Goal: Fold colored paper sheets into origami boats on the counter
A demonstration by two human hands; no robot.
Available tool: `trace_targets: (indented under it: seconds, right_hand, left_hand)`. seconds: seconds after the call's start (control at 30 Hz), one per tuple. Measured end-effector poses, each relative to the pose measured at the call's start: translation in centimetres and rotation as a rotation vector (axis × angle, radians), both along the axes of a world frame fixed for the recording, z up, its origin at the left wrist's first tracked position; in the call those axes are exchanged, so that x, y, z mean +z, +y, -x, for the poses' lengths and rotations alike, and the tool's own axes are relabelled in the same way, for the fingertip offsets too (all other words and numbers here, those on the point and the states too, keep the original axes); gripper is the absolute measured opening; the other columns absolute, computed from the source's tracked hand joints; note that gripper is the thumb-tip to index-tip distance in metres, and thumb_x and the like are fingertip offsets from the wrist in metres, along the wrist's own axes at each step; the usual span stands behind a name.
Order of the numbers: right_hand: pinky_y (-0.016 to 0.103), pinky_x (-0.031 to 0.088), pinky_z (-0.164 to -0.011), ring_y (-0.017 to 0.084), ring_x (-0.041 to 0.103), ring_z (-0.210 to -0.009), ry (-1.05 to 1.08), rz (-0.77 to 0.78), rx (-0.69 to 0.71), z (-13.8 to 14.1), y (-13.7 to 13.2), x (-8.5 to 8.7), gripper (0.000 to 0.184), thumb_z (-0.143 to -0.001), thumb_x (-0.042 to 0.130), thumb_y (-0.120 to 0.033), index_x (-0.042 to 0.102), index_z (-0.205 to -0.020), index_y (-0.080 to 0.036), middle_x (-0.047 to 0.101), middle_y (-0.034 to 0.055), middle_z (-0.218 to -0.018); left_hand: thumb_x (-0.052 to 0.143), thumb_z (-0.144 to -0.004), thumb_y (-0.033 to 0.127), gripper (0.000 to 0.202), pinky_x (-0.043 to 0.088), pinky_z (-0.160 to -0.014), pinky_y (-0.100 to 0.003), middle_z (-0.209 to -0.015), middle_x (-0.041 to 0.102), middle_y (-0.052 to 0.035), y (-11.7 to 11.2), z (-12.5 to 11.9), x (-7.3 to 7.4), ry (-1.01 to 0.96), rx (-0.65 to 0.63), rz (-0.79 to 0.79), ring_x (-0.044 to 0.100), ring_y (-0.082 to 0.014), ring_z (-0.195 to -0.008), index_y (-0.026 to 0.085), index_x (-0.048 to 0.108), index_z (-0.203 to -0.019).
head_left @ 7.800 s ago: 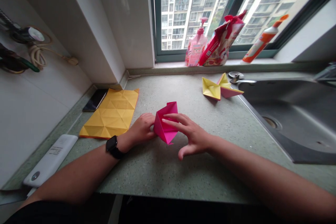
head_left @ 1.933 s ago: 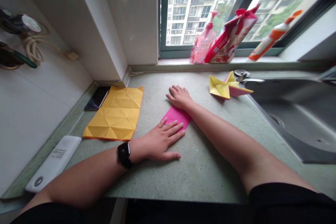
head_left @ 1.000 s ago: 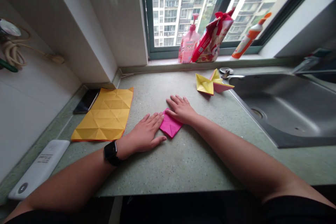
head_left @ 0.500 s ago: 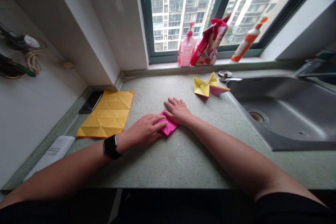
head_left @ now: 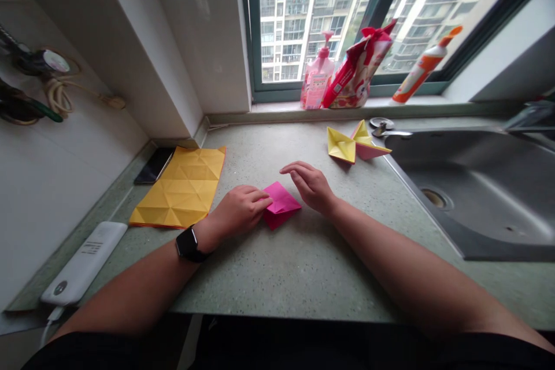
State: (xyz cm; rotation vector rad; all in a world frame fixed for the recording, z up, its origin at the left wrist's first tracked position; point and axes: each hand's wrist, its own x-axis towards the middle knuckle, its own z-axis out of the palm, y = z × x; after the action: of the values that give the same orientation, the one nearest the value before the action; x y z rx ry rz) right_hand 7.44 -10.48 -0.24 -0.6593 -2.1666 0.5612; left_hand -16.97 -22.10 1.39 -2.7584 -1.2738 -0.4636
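A folded sheet of pink origami paper (head_left: 281,199) lies on the counter between my hands, a lower flap showing beneath its top layer. My left hand (head_left: 243,208), with a dark watch at the wrist, pinches the paper's left corner; the thumb is mostly hidden. To the right of the paper, my right hand (head_left: 313,186) is held just clear of it. Its fingers are stretched out together toward the left, and nothing is in it. Further back sits a folded yellow and pink paper piece (head_left: 342,145) with raised points.
Creased yellow paper (head_left: 177,188) lies left, partly over a dark phone (head_left: 154,165). A white power bank (head_left: 87,263) with a cable is nearer me. The steel sink (head_left: 485,185) is at right. A pump bottle (head_left: 318,78), red bag (head_left: 358,72) and orange-white bottle (head_left: 420,72) line the windowsill.
My right hand has come off the pink paper and moved to its right. The paper's upper face is now uncovered. My left hand stays at its left side. The view has shifted slightly.
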Motion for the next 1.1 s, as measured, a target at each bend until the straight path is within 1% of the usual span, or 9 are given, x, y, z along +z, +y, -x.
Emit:
trace_targets:
  seconds: [0.1,0.17,0.23,0.33,0.43,0.6,0.77,0.93,1.1]
  right_hand:
    - [0.042,0.059,-0.098,0.025,0.074,-0.107,-0.061,-0.042,0.145,-0.1,-1.4,0.5,0.044,-0.116,0.037,-0.042,0.076,-0.116,-0.022,0.079,0.0109,-0.113]
    - [0.043,0.059,-0.094,0.026,0.073,-0.106,-0.136,-0.102,0.245,0.1,-1.9,0.4,0.039,-0.112,0.048,-0.049,0.075,-0.12,-0.022,0.079,0.0115,-0.113]
    - [0.041,0.059,-0.089,0.025,0.073,-0.101,-0.202,-0.171,0.292,0.5,-2.0,0.0,0.033,-0.106,0.061,-0.05,0.075,-0.118,-0.023,0.079,0.0109,-0.111]
    - [0.035,0.057,-0.08,0.021,0.071,-0.088,-0.255,-0.236,0.27,0.8,-1.6,-0.5,0.015,-0.104,0.064,-0.032,0.076,-0.106,-0.025,0.079,0.007,-0.098]
    - [0.032,0.055,-0.076,0.019,0.069,-0.081,-0.263,-0.234,0.273,0.7,-1.1,-0.6,0.016,-0.103,0.061,-0.021,0.076,-0.1,-0.025,0.077,0.0047,-0.09]
    - [0.031,0.052,-0.073,0.019,0.068,-0.079,-0.272,-0.187,0.296,0.4,-0.6,-0.6,0.016,-0.104,0.06,-0.023,0.076,-0.102,-0.024,0.075,0.0043,-0.088]
    - [0.029,0.047,-0.067,0.017,0.061,-0.072,-0.314,-0.167,0.277,0.4,-0.5,-0.8,0.023,-0.107,0.055,-0.024,0.071,-0.091,-0.022,0.068,0.0026,-0.079]
    - [0.029,0.043,-0.066,0.017,0.057,-0.07,-0.32,-0.132,0.289,0.4,-0.3,-0.6,0.024,-0.107,0.053,-0.024,0.066,-0.087,-0.023,0.065,0.0018,-0.077]
    - [0.03,0.042,-0.066,0.016,0.055,-0.068,-0.328,-0.137,0.298,0.4,-0.2,-0.4,0.029,-0.108,0.053,-0.027,0.065,-0.082,-0.023,0.063,0.0011,-0.074]
  left_hand:
    - [0.062,-0.105,0.02,0.024,0.058,-0.097,-0.045,-0.118,0.081,-0.0099,-0.1,0.5,0.2,-0.015,0.066,0.025,0.074,-0.0275,-0.106,0.02,0.077,-0.123]
    - [0.063,-0.106,0.023,0.022,0.057,-0.094,-0.044,-0.114,0.081,-0.0088,-0.1,0.6,0.2,-0.032,0.1,0.056,0.074,-0.0266,-0.103,0.021,0.077,-0.122]
    - [0.062,-0.107,0.025,0.021,0.057,-0.092,-0.043,-0.111,0.081,-0.008,-0.2,0.5,0.0,-0.042,0.122,0.078,0.074,-0.0261,-0.101,0.022,0.077,-0.121]
    - [0.061,-0.107,0.025,0.022,0.056,-0.091,-0.043,-0.109,0.081,-0.008,-0.1,0.4,-0.4,-0.056,0.146,0.087,0.073,-0.0265,-0.1,0.022,0.078,-0.121]
    - [0.062,-0.106,0.022,0.023,0.057,-0.091,-0.043,-0.11,0.081,-0.0081,0.0,0.4,-0.6,-0.103,0.154,0.09,0.073,-0.0268,-0.101,0.022,0.078,-0.122]
    - [0.061,-0.107,0.022,0.02,0.055,-0.087,-0.04,-0.105,0.08,-0.0075,0.2,0.6,-0.8,-0.174,0.174,0.101,0.073,-0.0247,-0.096,0.022,0.078,-0.116]
    - [0.059,-0.108,0.024,0.018,0.051,-0.081,-0.037,-0.092,0.077,-0.0053,0.3,0.6,-0.8,-0.186,0.197,0.103,0.07,-0.0228,-0.087,0.021,0.078,-0.107]
    - [0.058,-0.11,0.026,0.02,0.05,-0.081,-0.037,-0.091,0.077,-0.0052,0.5,0.7,-0.9,-0.195,0.219,0.117,0.07,-0.0224,-0.086,0.02,0.076,-0.103]
    - [0.059,-0.109,0.025,0.018,0.05,-0.082,-0.036,-0.092,0.077,-0.0052,0.5,0.7,-1.0,-0.214,0.215,0.129,0.07,-0.0222,-0.087,0.021,0.076,-0.104]
